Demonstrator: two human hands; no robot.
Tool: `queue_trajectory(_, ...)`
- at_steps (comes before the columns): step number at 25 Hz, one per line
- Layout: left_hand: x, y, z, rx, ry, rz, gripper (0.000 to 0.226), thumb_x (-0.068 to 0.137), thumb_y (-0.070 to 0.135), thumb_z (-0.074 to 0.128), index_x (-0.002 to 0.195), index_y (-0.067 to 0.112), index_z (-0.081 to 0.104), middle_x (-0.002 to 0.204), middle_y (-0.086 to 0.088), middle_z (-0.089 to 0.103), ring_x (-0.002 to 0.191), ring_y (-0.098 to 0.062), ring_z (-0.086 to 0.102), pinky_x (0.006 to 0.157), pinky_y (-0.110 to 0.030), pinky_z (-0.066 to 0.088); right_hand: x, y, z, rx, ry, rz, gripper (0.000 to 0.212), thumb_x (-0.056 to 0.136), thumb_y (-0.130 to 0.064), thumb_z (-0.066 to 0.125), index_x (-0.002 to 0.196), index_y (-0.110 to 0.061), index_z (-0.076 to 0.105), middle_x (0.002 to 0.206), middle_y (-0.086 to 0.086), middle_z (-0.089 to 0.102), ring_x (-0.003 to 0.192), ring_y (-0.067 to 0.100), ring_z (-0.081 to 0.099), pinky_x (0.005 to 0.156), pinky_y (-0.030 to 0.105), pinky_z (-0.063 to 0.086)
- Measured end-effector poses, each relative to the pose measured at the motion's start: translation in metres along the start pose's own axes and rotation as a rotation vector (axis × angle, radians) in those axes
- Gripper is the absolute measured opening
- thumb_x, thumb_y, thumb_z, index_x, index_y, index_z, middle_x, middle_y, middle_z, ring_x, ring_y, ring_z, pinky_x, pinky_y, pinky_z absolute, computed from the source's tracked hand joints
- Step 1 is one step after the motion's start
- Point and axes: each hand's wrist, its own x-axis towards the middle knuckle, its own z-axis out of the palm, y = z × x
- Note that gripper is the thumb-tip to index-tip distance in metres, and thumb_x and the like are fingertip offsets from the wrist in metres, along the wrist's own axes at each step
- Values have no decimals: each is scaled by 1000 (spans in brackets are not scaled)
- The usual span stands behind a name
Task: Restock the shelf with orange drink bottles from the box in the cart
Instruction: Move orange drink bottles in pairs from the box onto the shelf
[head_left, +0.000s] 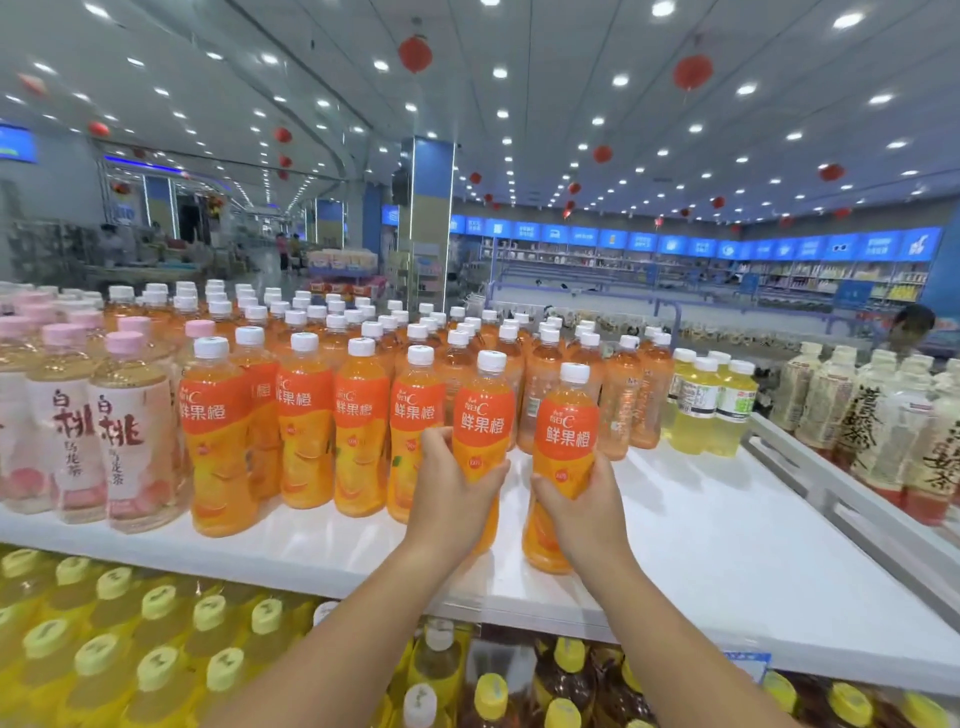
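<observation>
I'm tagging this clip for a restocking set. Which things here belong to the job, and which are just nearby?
Job: left hand gripping one orange drink bottle; right hand gripping a second orange drink bottle; shelved orange bottles; white shelf.
Nearby: pink-capped peach tea bottles; pale yellow bottles; yellow-capped bottles below.

Single wide-angle view, worn on the head.
The shelf (727, 545) is viewed from close in front, facing forward and slightly down; the ceiling (571, 41) is taken in across the upper frame.
</observation>
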Motion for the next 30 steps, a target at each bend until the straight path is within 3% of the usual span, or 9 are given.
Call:
queue_trajectory(6,4,-14,3,-25,-45,-13,51,87,25,78,119,22,39,109,18,57,101,8,59,71,-8,50,0,17,-2,16,-103,-10,44,88,-26,75,124,-31,49,109,-15,65,98,0,63,78,19,48)
queue_trajectory(12,-3,-24,-11,17,-110,-15,60,84,31,80,127,37,39,119,22,62,108,8,61,88,-21,53,-11,40,-18,-41,-242,22,20,90,-37,69,108,-34,62,105,-8,69,99,9,68,87,34,56)
queue_trajectory(16,-16,-21,-19,88,-102,-24,37,87,26,78,99,50,51,99,31,61,92,24,55,72,-5,46,-14,40,-22,-97,-219,17,17,91,-30,69,107,-35,65,109,-12,67,100,5,65,84,27,55)
queue_trajectory(20,-13,-26,-15,225,-45,39,28,86,33,76,91,50,54,103,20,51,96,1,55,80,-16,42,-9,38,-15,-87,-167,40,22,88,-25,75,107,-31,66,101,-17,73,92,-3,66,74,17,53)
queue_trajectory(23,-4,-29,-9,316,2,58,16,87,38,73,96,40,60,98,14,54,94,-7,55,83,-24,47,-1,38,-7,-67,-160,45,22,88,-23,75,105,-35,66,99,-19,73,91,-3,67,74,17,53)
queue_trajectory(30,9,-39,0,397,70,114,17,90,34,71,102,22,69,90,9,67,81,-7,59,73,-20,49,12,43,7,-35,-168,53,21,89,-26,74,108,-33,68,101,-17,75,97,4,69,85,30,58)
